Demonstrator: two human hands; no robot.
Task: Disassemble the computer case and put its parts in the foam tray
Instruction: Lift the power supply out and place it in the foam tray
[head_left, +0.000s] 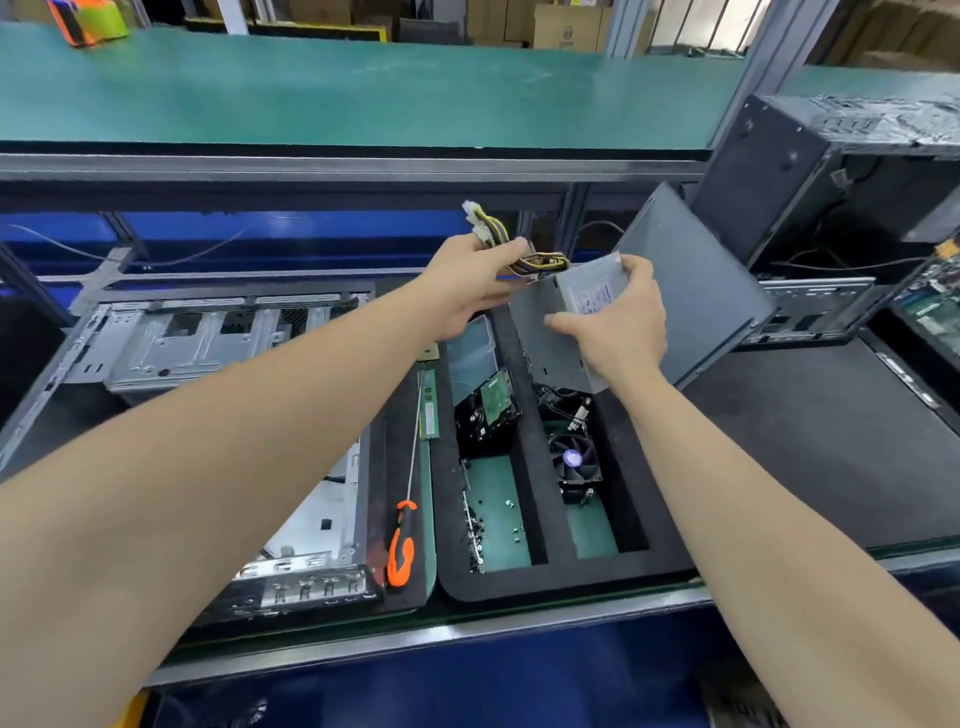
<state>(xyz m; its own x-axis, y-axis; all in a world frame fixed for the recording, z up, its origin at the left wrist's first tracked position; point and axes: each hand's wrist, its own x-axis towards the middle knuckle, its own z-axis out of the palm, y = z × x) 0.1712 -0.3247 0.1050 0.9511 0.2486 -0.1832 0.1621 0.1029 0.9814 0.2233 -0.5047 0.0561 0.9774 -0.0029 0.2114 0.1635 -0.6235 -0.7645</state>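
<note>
The power supply (558, 325) is held in the air above the far end of the foam tray (561, 584), at about twelve o'clock from the cooler fan (574, 462). It is gripped by the right hand (618, 322), with the thumb on its near face and the fingers curled over its labelled top. Its cable bundle (543, 261) is gathered and gripped by the left hand (478, 280), at ten o'clock from the box, so that the connectors stand up clear of the tray.

Much of the work is judged to be done. The hard drive (485, 415) is seen in the middle compartment, and loose screws (475, 530) are collected at its six o'clock end. The cooler fan is placed in the right compartment. A memory stick (428, 410) lies at nine o'clock from the hard drive, at the tray's left edge. It cannot be told whether it sits in a slot.

The computer case (182, 343) lies open at nine o'clock from the tray and looks nearly stripped, though its near part is hidden by the left arm. A screwdriver (401, 543) is laid between the case and the tray. A grey side panel (691, 291) leans at two o'clock.

What is left, it seems, is to lay the power supply with its cables into the tray. Whether other parts remain in the case cannot be told.
</note>
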